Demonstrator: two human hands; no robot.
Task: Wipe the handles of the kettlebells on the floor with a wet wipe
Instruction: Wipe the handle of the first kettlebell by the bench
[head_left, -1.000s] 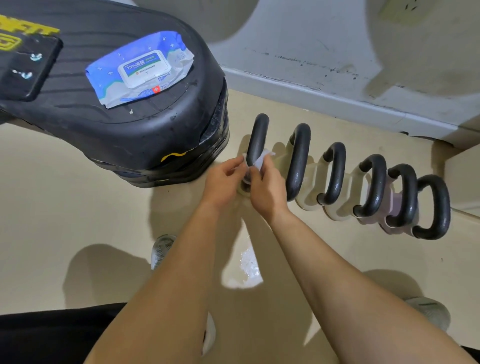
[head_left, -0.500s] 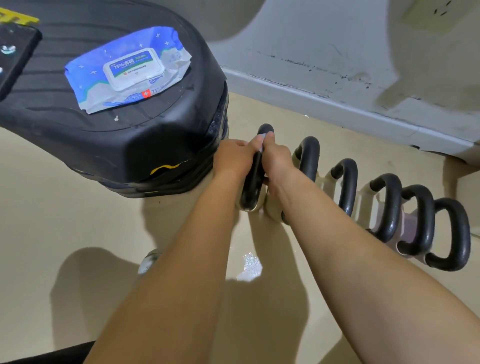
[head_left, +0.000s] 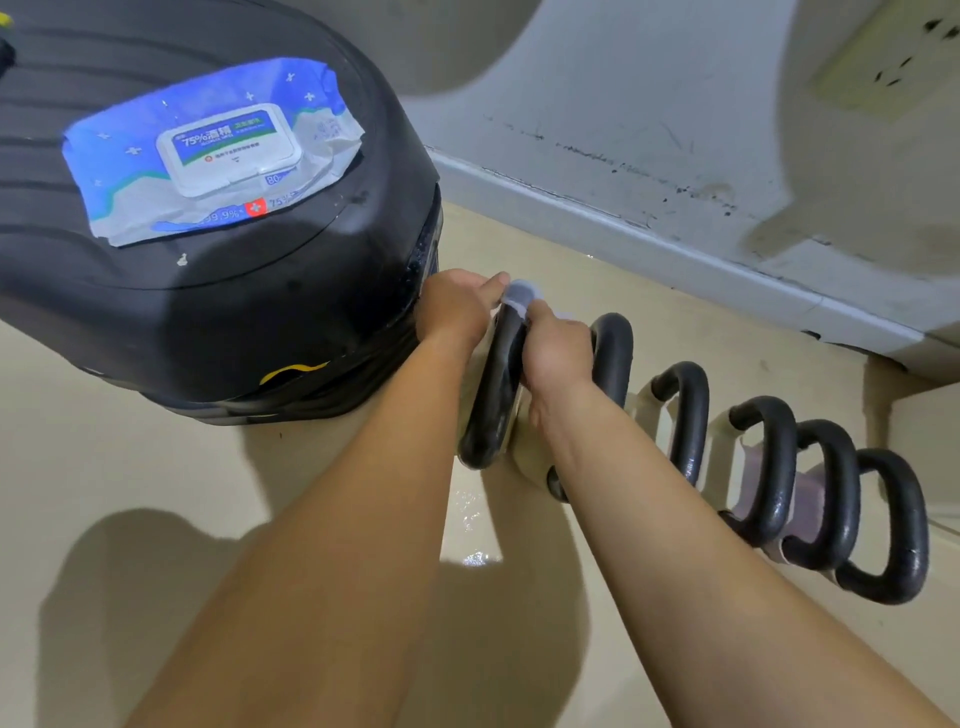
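Several kettlebells with black loop handles stand in a row on the beige floor, running from centre to lower right. The leftmost handle (head_left: 493, 395) has a white wet wipe (head_left: 519, 297) draped over its top. My left hand (head_left: 457, 306) pinches the wipe from the left side of the handle. My right hand (head_left: 556, 353) presses the wipe from the right, fingers curled round the handle top. The neighbouring handle (head_left: 613, 358) sits just right of my right hand; the far end handle (head_left: 904, 525) is at the lower right.
A large black curved piece of gym equipment (head_left: 234, 312) stands close on the left, almost touching my left hand. A blue and white pack of wet wipes (head_left: 218, 150) lies on top of it. A grey scuffed wall and skirting (head_left: 675, 228) run behind the row.
Both hands slid with the wipe from low on the first handle up to its top. The camera has moved closer and lower.
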